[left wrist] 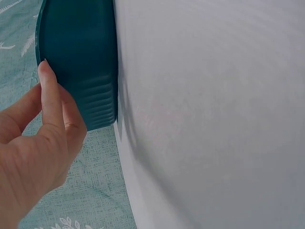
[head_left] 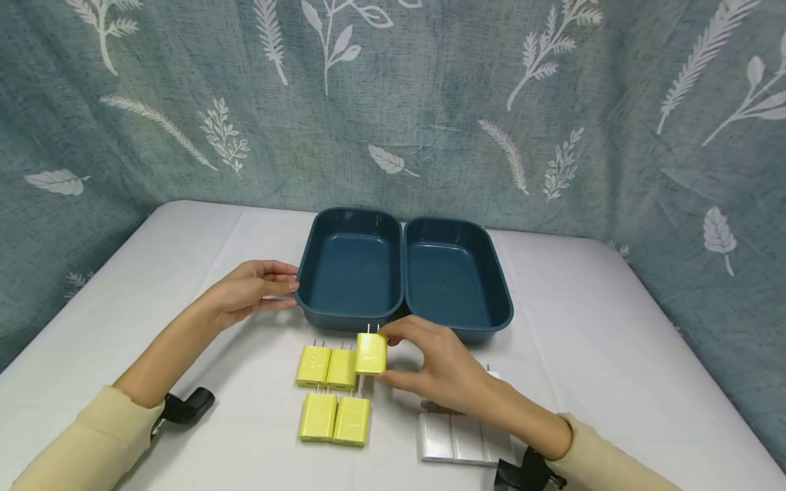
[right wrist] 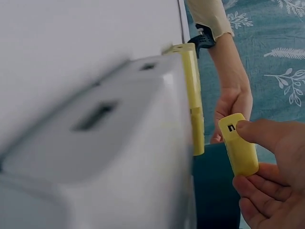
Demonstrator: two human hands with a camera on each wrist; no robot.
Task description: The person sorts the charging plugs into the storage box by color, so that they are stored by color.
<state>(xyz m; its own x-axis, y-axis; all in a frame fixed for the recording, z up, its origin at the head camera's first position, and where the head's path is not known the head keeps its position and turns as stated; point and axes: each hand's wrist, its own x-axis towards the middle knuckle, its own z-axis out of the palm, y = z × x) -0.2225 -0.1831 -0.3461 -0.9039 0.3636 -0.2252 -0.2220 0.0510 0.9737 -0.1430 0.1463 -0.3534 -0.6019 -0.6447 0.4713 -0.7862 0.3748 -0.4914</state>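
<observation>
My right hand (head_left: 445, 361) pinches a yellow charger plug (head_left: 371, 354) between thumb and fingers, its metal prongs pointing away toward the bins. In the right wrist view a port shows on the end of this plug (right wrist: 239, 145). My left hand (head_left: 254, 290) touches the outer left side of the left blue bin (head_left: 353, 320); in the left wrist view fairly straight fingers lie against the bin's wall (left wrist: 81, 52) near its rim. Several other yellow charger plugs (head_left: 318, 417) lie in two rows on the cloth, just left of the held one.
Beside the left bin stands a matching right blue bin (head_left: 500, 300), nothing inside either. White charger plugs (head_left: 437, 438) lie partly hidden under my right forearm. A white cloth (head_left: 202, 239) covers the table; a leaf-patterned curtain (head_left: 430, 88) hangs behind.
</observation>
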